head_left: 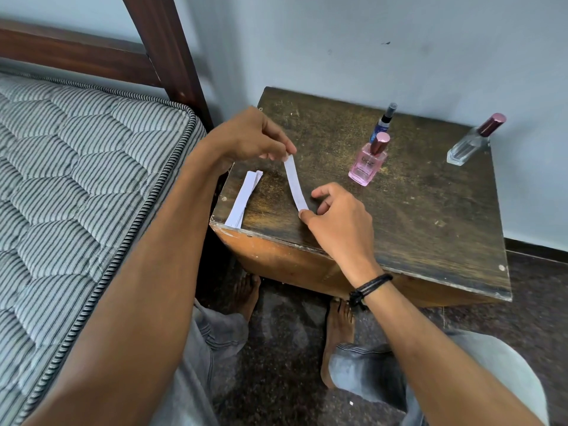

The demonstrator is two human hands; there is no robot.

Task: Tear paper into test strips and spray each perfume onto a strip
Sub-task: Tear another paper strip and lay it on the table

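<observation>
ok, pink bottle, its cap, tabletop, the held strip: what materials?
The pink perfume bottle looks like glossy clear glass, see-through with pink tint; hard plastic possible. Its cap is shiny metallic pink: metal or plated plastic. The tabletop is dark wood or veneer, matte, scratched, edge chipped. The paper strip is thin matte white paper; it bows.

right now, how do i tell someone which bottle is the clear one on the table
Start at the dark wooden table beside the bed. At its far right corner, by the wall, the clear bottle stands alone. It has colourless glass and a maroon cap, unlike the pink bottle and slim blue spray paired mid-table.
</observation>
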